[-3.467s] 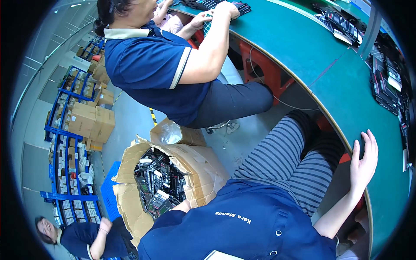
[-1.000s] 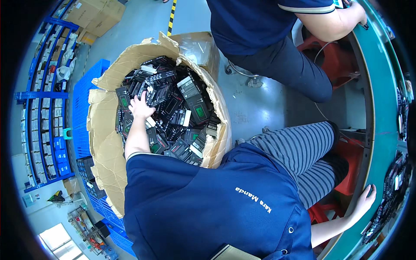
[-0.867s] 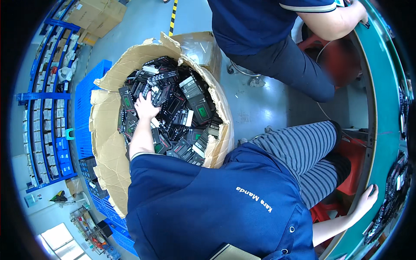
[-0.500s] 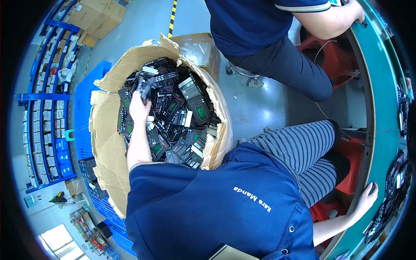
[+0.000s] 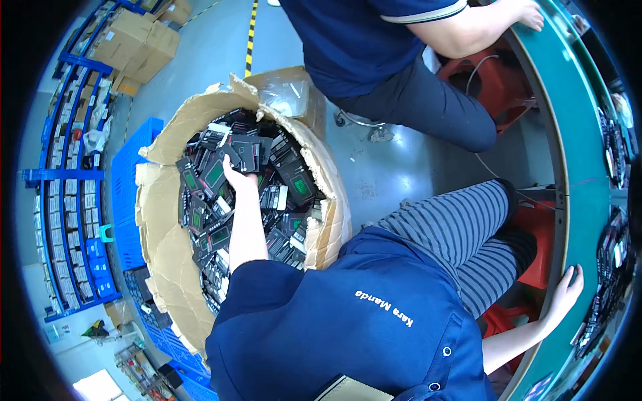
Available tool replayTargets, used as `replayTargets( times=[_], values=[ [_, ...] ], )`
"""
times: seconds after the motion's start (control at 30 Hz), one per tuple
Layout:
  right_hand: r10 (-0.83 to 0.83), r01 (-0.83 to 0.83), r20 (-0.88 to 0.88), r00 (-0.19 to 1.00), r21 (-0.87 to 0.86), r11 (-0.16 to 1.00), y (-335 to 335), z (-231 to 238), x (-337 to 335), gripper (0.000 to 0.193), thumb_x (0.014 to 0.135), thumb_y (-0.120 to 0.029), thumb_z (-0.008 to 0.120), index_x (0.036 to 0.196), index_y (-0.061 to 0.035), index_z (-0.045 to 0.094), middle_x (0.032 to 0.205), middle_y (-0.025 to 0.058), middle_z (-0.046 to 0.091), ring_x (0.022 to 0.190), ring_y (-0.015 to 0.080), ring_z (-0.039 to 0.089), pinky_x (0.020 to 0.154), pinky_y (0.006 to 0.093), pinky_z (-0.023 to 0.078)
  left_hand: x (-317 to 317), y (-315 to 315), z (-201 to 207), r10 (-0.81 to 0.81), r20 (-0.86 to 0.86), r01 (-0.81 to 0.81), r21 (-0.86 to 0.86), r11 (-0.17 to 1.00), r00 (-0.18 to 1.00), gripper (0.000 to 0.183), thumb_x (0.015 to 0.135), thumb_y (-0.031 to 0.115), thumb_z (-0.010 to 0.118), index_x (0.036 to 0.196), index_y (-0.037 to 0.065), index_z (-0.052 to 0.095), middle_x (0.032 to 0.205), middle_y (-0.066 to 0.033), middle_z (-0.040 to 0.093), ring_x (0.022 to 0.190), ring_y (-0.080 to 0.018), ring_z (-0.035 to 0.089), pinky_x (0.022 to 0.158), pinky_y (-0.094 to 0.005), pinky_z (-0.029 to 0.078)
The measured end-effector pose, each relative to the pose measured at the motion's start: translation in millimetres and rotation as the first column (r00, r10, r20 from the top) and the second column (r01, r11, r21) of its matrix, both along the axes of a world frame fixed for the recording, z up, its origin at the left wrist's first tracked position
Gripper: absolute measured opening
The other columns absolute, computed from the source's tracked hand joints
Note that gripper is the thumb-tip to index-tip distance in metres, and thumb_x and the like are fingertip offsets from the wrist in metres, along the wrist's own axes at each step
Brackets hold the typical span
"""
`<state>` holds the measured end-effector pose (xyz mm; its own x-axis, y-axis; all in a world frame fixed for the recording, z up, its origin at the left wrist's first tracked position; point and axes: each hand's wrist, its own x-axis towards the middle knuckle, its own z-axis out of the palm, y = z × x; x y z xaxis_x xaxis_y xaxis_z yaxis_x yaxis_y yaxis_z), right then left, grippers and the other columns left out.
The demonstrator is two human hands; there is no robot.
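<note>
My left hand (image 5: 239,178) is inside a large torn cardboard carton (image 5: 157,200), closed on a flat black box (image 5: 246,154) with its thumb on the near side. Loose flat black boxes (image 5: 294,177), several of them with green panels and some with white labels, fill the carton around it. The fingers beneath the held box are hidden. Over at the right, my right hand (image 5: 568,292) lies on the edge of a green tabletop (image 5: 592,180), fingers apart and nothing in them. Close to it on the table is a long heap of dark packages (image 5: 608,281).
Beyond the carton a person (image 5: 401,67) in dark blue sits at the same table. Blue pallets (image 5: 134,174) stand left of the carton, with shelving (image 5: 70,175) farther left. Red stools (image 5: 491,80) are under the table; more cardboard boxes (image 5: 134,43) are stacked far left.
My left hand has moved right and nearer within the carton, with a black box now plainly in it. My right hand stays on the table edge. The other person's hand has shifted left.
</note>
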<state>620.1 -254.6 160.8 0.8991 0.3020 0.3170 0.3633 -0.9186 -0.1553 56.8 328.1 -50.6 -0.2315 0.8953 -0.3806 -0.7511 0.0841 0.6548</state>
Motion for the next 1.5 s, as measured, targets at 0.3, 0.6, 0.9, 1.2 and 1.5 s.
replayTargets(
  times=[0.3,0.6,0.9,1.2,1.5],
  values=[
    [-0.052,0.053,0.065,0.997,-0.014,0.999,-3.7,-14.4,2.0,0.044,0.103,-0.031,0.05,0.131,0.0022,0.057,0.132,0.0231,0.057,0.123,0.0365,0.053,0.106,0.0425,0.041,37.8,-19.4,12.8,0.408,-0.458,-0.465,-0.012,0.885,0.789,0.058,0.079,0.013,0.077,0.131,0.002,0.057,0.124,-0.0138,0.064,0.096,-0.0264,0.068,0.082,-0.0421,0.059],
    [-0.001,0.001,0.092,0.996,-0.001,1.0,0.4,-13.0,-2.5,0.04,0.102,-0.029,0.051,0.128,0.0005,0.058,0.127,0.0234,0.058,0.12,0.0374,0.055,0.103,0.0443,0.043,61.7,14.0,35.2,0.337,-0.611,-0.603,-0.298,0.74,0.716,0.09,0.07,0.02,0.085,0.141,0.004,0.032,0.13,-0.0225,0.055,0.106,-0.0355,0.064,0.089,-0.0454,0.059],
    [-0.018,0.018,0.053,0.998,0.007,1.0,6.6,-3.4,-10.3,0.04,0.102,-0.029,0.051,0.128,0.0013,0.058,0.129,0.0236,0.056,0.12,0.0379,0.054,0.103,0.0444,0.042,69.3,89.2,11.9,-0.038,-0.782,-0.654,-0.545,0.525,0.622,0.128,0.065,0.039,0.086,0.156,0.009,0.0,0.151,-0.0296,0.029,0.128,-0.0435,0.047,0.104,-0.0494,0.045],
    [-0.048,0.046,0.044,0.998,0.049,0.998,10.7,-5.8,-11.2,0.039,0.102,-0.026,0.051,0.129,0.0009,0.056,0.13,0.0218,0.056,0.123,0.0364,0.053,0.106,0.043,0.04,50.0,126.5,-21.4,-0.497,-0.79,-0.775,-0.55,0.312,0.36,0.15,0.049,0.063,0.087,0.157,0.007,0.0,0.155,-0.0356,0.012,0.139,-0.0482,0.031,0.114,-0.0519,0.029],
    [-0.13,0.134,0.088,0.988,-0.04,0.99,5.4,-13.9,-5.8,0.037,0.102,-0.023,0.049,0.129,0.0014,0.056,0.129,0.022,0.057,0.121,0.0363,0.054,0.104,0.0427,0.041,36.4,122.9,-25.9,-0.527,-0.77,-0.734,-0.583,0.349,0.361,0.146,0.046,0.062,0.089,0.154,0.011,0.005,0.151,-0.035,0.011,0.135,-0.0474,0.032,0.112,-0.0533,0.03]
  ],
)
